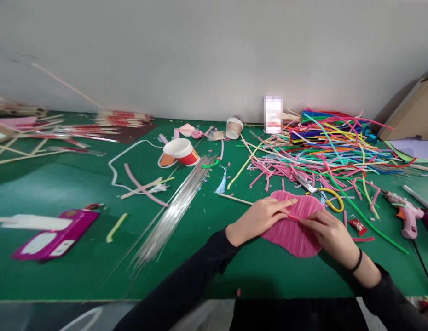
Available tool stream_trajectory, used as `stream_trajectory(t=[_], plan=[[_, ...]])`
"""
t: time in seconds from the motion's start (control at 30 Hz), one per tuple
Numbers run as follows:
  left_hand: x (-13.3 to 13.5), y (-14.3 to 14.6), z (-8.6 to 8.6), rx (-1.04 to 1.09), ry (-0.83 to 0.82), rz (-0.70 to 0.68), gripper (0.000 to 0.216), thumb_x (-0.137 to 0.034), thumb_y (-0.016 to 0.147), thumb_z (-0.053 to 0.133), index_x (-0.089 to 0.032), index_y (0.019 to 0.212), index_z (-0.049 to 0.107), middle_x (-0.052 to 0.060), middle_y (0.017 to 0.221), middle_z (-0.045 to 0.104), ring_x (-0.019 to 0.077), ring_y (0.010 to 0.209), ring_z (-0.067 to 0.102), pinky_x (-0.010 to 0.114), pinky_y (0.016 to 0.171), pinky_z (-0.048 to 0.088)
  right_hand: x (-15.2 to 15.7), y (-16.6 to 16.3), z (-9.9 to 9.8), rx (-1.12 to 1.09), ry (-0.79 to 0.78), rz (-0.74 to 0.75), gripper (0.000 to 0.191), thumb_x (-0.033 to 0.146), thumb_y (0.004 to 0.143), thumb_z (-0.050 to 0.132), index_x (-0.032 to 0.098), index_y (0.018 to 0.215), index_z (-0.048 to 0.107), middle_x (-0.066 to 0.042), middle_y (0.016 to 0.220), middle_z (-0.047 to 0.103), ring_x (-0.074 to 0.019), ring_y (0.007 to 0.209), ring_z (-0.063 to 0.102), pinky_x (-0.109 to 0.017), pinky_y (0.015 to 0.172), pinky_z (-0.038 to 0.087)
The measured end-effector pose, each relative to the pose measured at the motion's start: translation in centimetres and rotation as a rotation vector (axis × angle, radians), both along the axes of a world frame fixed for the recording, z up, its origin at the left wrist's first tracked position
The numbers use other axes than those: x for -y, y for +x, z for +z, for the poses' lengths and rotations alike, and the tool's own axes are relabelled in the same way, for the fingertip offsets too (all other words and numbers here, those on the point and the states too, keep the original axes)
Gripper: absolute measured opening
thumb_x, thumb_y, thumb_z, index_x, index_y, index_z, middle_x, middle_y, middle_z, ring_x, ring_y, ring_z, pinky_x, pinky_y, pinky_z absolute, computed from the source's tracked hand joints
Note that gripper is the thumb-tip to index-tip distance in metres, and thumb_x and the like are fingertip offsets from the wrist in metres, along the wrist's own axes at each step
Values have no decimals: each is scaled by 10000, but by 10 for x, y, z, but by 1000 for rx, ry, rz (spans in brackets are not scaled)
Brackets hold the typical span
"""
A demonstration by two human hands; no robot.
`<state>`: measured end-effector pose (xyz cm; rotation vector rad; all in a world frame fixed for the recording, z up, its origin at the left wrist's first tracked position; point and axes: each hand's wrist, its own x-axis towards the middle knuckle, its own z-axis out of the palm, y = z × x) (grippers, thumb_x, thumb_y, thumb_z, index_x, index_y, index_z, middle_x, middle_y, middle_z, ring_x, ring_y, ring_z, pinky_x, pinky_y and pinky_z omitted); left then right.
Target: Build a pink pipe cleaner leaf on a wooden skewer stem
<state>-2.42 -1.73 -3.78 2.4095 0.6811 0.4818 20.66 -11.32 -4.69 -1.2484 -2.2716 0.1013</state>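
Note:
Low over the front of the table is a pink ribbed panel point(298, 241) with a rounded, wavy outline, seemingly made of pipe cleaners laid side by side. Across its middle runs a short, brighter pink pipe cleaner point(292, 218). My left hand point(253, 221) grips the panel's left side, its fingers reaching over the top to the strip's left end. Pinched between thumb and fingers of my right hand point(333, 233) is the strip's right end. Yellow-handled scissors point(331, 197) lie just beyond the panel, blades partly among pink offcuts point(269, 170).
A heap of coloured pipe cleaners point(338, 138) fills the back right. At the right lies a pink glue gun point(405, 214) with a black cord. Left of my arms are a bundle of thin wires point(176, 207), a paper cup point(181, 151) and a magenta box point(58, 236).

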Motion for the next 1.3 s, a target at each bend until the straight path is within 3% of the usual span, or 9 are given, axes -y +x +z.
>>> stream_trajectory(t=[0.3, 0.47, 0.6, 0.77, 0.93, 1.03, 1.3], plan=[[-6, -24, -2, 5, -16, 76, 451, -272, 964, 562, -246, 1406, 474, 9, 952, 738, 211, 1009, 587, 361, 945, 430, -2, 1, -5, -70, -39, 18, 302, 57, 932, 490, 194, 1110, 691, -75, 889, 672, -196, 814, 609, -339, 720, 560], [-8, -29, -1, 2, 25, 80, 396, -280, 951, 579, -216, 1339, 533, 27, 908, 656, 196, 915, 567, 351, 902, 454, 0, 3, -8, -75, -61, 15, 308, 75, 944, 491, 204, 1159, 671, -73, 915, 667, -197, 838, 606, -345, 743, 562], [-9, -32, -4, 70, -106, 112, 389, -256, 944, 583, -233, 1330, 542, 26, 955, 679, 193, 991, 594, 337, 928, 467, 1, 3, -4, -85, -66, 16, 301, 83, 953, 481, 208, 1153, 667, -70, 928, 668, -190, 852, 612, -335, 756, 559], [-11, -34, -4, 112, -232, 171, 220, -231, 903, 630, -234, 1120, 668, 13, 976, 744, 191, 1023, 649, 320, 948, 471, -4, -9, 11, 24, -64, -21, 206, 110, 917, 520, 176, 1024, 682, -80, 898, 675, -206, 823, 614, -353, 748, 547], [-13, -34, -5, 126, -214, 180, 375, -241, 878, 675, -239, 1250, 629, 1, 903, 765, 196, 991, 662, 320, 931, 476, -23, -37, 13, 208, 109, 63, 287, 90, 918, 521, 139, 1166, 656, -89, 873, 675, -205, 772, 599, -335, 682, 527], [-15, -35, -6, 118, -205, 156, 394, -272, 887, 673, -240, 1276, 625, 10, 912, 764, 193, 978, 654, 311, 910, 479, -33, -46, 6, 264, 122, 130, 264, 88, 927, 506, 111, 1133, 669, -87, 847, 664, -206, 743, 585, -333, 662, 530], [-17, -34, -6, 111, -217, 151, 364, -274, 881, 679, -254, 1244, 658, 11, 883, 760, 192, 950, 650, 311, 897, 478, -24, -28, 1, 181, 80, 147, 288, 60, 951, 434, 116, 1121, 660, -103, 922, 674, -205, 824, 613, -335, 741, 572]])
